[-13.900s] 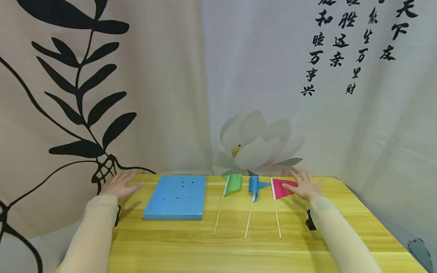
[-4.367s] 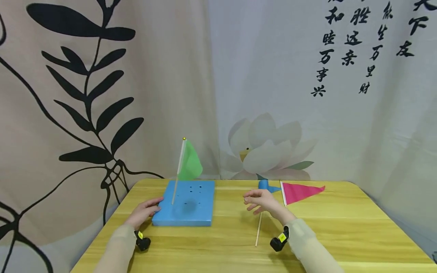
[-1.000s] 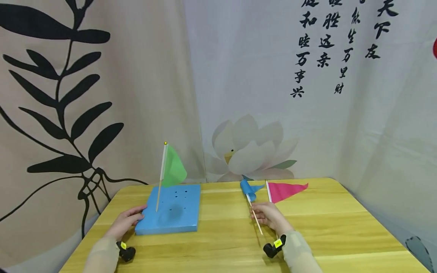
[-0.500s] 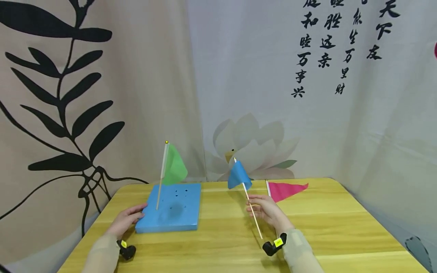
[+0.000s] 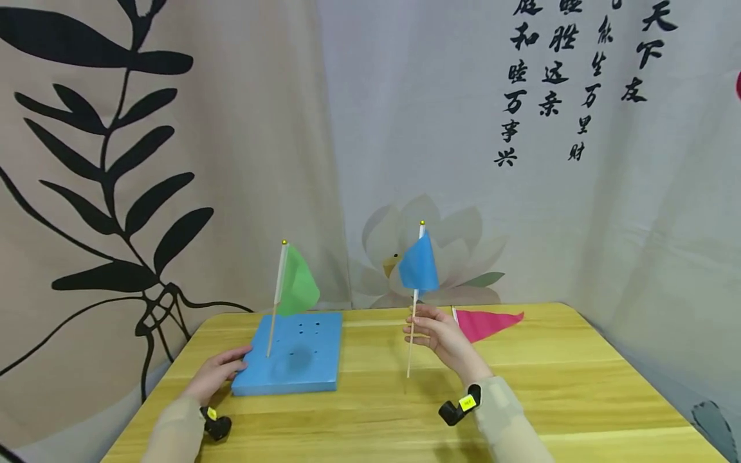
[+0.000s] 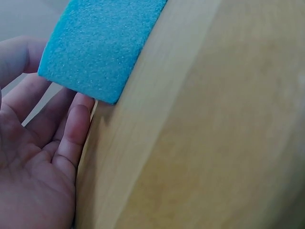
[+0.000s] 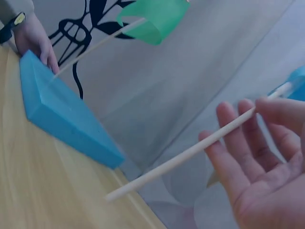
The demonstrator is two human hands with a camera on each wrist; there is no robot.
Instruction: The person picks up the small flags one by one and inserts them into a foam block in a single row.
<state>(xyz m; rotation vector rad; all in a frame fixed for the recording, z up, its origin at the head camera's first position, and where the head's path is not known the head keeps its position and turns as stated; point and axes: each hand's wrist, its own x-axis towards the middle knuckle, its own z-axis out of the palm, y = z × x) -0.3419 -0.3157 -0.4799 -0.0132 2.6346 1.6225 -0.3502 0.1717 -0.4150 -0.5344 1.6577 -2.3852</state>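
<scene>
- Writing [image 5: 514, 101] on the pale curtain [image 5: 393, 96] includes 和睦万事兴; the yellow label [image 5: 467, 402] at the right wrist is too small to read.
- Right hand [image 5: 444, 337] pinches the blue flag [image 5: 420, 263] by its stick, above the bench [image 5: 347, 424].
- Left hand [image 5: 215, 374] rests relaxed fingers against the blue block [image 5: 324, 370], near the bench's left edge; the green flag [image 5: 296, 283] stands in it.
- Pink flag [image 5: 486, 325] lies by the far edge, partly behind the right hand.

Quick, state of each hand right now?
Left hand: open, touching the left edge of the blue board.
Right hand: closed, holding the blue flag by its stick.
</scene>
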